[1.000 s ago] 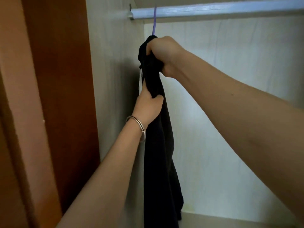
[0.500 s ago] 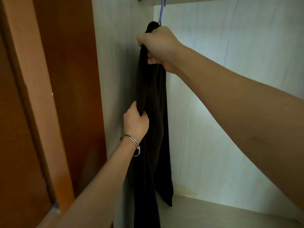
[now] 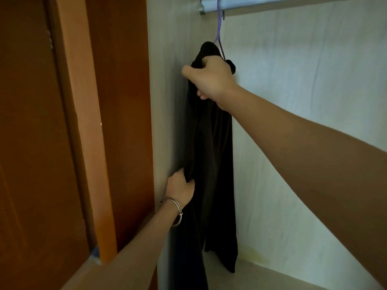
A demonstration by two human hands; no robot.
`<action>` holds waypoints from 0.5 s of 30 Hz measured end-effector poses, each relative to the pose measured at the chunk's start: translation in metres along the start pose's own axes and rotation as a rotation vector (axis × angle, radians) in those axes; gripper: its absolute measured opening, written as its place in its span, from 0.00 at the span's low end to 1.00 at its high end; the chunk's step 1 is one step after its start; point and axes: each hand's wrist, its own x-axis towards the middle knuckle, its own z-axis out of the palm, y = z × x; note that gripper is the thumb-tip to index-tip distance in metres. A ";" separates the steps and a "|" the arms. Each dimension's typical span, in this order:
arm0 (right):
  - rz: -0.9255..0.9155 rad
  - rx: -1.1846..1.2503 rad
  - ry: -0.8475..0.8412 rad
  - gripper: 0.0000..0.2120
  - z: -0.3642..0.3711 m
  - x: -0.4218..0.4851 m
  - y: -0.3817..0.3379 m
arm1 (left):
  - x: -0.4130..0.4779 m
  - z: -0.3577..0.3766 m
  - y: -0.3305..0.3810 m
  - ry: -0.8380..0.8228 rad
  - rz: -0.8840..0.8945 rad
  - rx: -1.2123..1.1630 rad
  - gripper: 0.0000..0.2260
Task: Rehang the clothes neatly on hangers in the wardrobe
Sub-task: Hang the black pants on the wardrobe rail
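A black garment (image 3: pixel 211 147) hangs from a purple hanger (image 3: pixel 219 28), which hooks over the metal rail (image 3: pixel 293 4) at the top of the wardrobe. My right hand (image 3: pixel 209 78) is closed around the top of the garment just under the hanger's neck. My left hand (image 3: pixel 181 188), with a metal bangle on the wrist, pinches the garment's left edge lower down. The garment falls close to the wardrobe's left inner wall, its hem near the floor. Most of the hanger is hidden under the cloth.
The pale left inner wall (image 3: pixel 167 101) stands right beside the garment. An orange-brown wooden door and frame (image 3: pixel 83 122) fill the left. The pale back wall (image 3: pixel 303 101) and the wardrobe floor (image 3: pixel 261 277) lie to the right, with the rail bare there.
My left hand has slid down the garment's left edge. My right hand stays gripped at the top. The garment hangs straighter and longer, and the view has shifted.
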 end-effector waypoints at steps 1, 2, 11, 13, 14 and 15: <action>-0.012 -0.017 -0.007 0.18 0.001 0.000 0.001 | 0.001 0.001 0.000 -0.006 -0.002 0.009 0.14; -0.019 -0.025 -0.001 0.18 0.002 0.000 0.000 | 0.001 0.002 0.000 -0.011 0.003 0.013 0.15; -0.086 -0.351 0.049 0.17 -0.002 0.000 0.009 | 0.000 0.032 -0.039 -0.037 -0.108 -0.033 0.16; -0.103 -0.373 0.056 0.16 -0.003 -0.001 0.009 | -0.002 0.043 -0.052 -0.159 -0.251 -0.116 0.18; -0.113 -0.377 0.045 0.16 -0.003 -0.001 0.010 | -0.003 0.047 -0.056 -0.217 -0.328 -0.150 0.19; -0.113 -0.389 0.027 0.16 -0.003 -0.002 0.010 | -0.003 0.051 -0.057 -0.260 -0.394 -0.146 0.20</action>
